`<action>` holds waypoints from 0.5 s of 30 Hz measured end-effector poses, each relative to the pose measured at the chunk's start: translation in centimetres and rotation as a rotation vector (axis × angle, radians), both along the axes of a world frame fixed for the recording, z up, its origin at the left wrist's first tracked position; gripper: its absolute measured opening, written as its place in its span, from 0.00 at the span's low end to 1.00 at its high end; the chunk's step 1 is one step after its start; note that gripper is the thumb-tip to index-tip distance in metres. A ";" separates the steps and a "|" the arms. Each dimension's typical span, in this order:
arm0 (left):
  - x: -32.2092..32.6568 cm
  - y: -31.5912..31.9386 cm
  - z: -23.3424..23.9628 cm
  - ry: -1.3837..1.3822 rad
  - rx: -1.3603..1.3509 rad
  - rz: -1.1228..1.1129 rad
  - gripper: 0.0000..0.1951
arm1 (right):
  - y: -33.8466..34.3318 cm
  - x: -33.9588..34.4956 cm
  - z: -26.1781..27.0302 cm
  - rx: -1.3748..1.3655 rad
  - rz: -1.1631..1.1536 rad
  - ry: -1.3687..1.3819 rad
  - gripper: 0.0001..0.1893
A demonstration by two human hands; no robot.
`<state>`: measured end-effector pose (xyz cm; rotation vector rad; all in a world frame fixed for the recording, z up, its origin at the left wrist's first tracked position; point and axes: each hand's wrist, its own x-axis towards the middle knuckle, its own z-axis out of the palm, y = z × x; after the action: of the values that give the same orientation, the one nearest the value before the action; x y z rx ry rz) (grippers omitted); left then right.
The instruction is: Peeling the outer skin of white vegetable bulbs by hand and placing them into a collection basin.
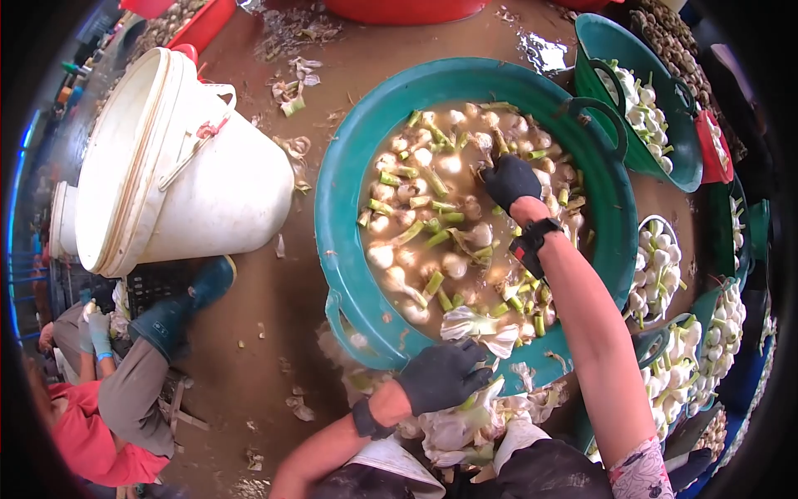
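Before me stands a large green plastic tub (349,112) of murky water with many garlic bulbs (450,164) and cut green stems floating in it. My right hand (512,181), in a dark glove, reaches into the tub with its fingers bent at a bulb among the floating garlic; whether they grip it is hard to tell. My left hand (442,377), gloved too, is over the tub's near rim beside loose white garlic skins (471,324). Its fingers are partly curled, and what lies under them is hidden. More peeled skins (461,430) lie below, near my lap.
A white bucket (218,187) lies tilted at left. Below it sits a person (103,430) in gloves and boots. Green tubs (654,56) and a white-rimmed container (654,218) of garlic stand at right. Red tubs (405,9) are beyond. Garlic scraps litter the wet floor (249,349).
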<state>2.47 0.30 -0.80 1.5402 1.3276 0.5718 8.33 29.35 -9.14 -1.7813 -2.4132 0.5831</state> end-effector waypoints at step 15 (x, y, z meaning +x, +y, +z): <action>-3.5 1.3 -0.3 -1.481 -0.518 0.844 0.20 | -16.4 6.4 6.5 -0.246 0.431 0.716 0.16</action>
<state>-1.01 1.55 -1.13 -0.1451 0.6919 1.3619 14.71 12.92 -2.68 -0.8433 -2.2310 1.3332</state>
